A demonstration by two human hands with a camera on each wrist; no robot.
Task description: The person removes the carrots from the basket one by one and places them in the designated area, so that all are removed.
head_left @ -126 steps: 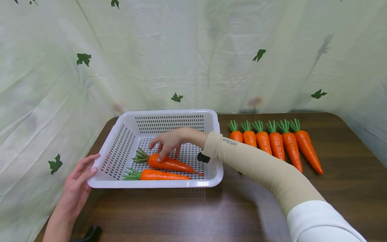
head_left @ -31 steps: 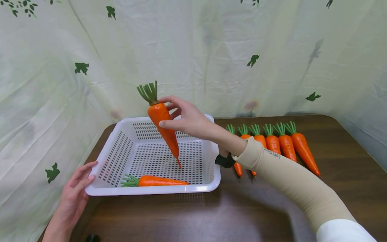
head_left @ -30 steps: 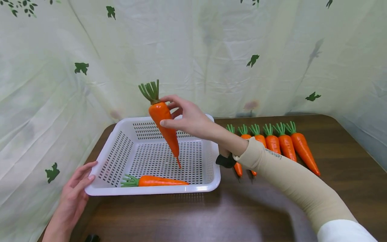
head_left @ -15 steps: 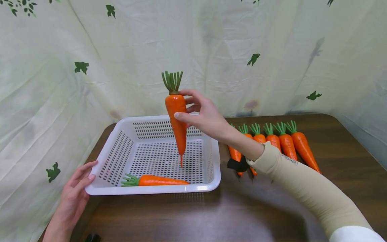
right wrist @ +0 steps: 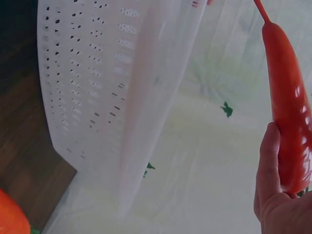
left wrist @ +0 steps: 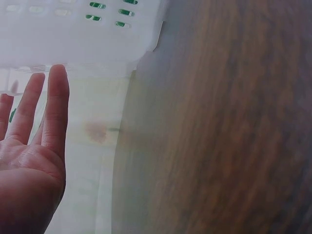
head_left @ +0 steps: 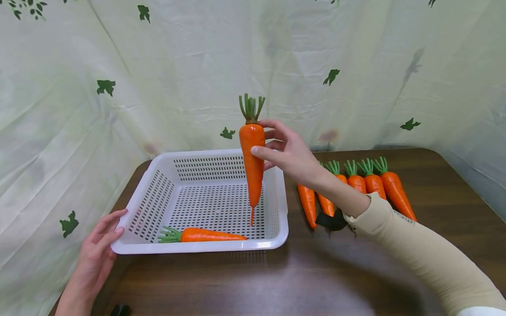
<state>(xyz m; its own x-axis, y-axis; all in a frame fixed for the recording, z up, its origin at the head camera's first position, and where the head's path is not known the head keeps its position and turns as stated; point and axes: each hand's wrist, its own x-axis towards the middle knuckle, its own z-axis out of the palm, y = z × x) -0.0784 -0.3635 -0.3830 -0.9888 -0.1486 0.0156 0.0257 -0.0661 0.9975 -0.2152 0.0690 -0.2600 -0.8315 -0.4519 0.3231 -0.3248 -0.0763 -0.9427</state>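
My right hand (head_left: pixel 290 151) grips an orange carrot (head_left: pixel 251 153) with green stems, thumb on the near face and fingers behind. The carrot hangs upright, root tip down, over the right part of a white perforated plastic basket (head_left: pixel 197 248). Seen from the right wrist, the carrot (right wrist: pixel 287 83) is held near its stem end, beside the basket wall (right wrist: pixel 73 87). A second carrot (head_left: pixel 211 235) lies along the basket's near inner side, stems to the left. My left hand (head_left: pixel 95 250) touches the basket's left rim; its fingers (left wrist: pixel 58 97) are straight in the left wrist view.
Several carrots (head_left: pixel 397 195) lie in a row on the brown wooden table (head_left: pixel 237 281), right of the basket, partly covered by my right forearm. A pale curtain (head_left: pixel 189 79) with green leaf prints hangs behind. A small black object (head_left: pixel 120 310) shows at the bottom edge.
My right hand has lifted the carrot from the basket floor, turned it upright, and moved it rightward over the basket. The left hand stays at the rim; the other basket carrot stays put.
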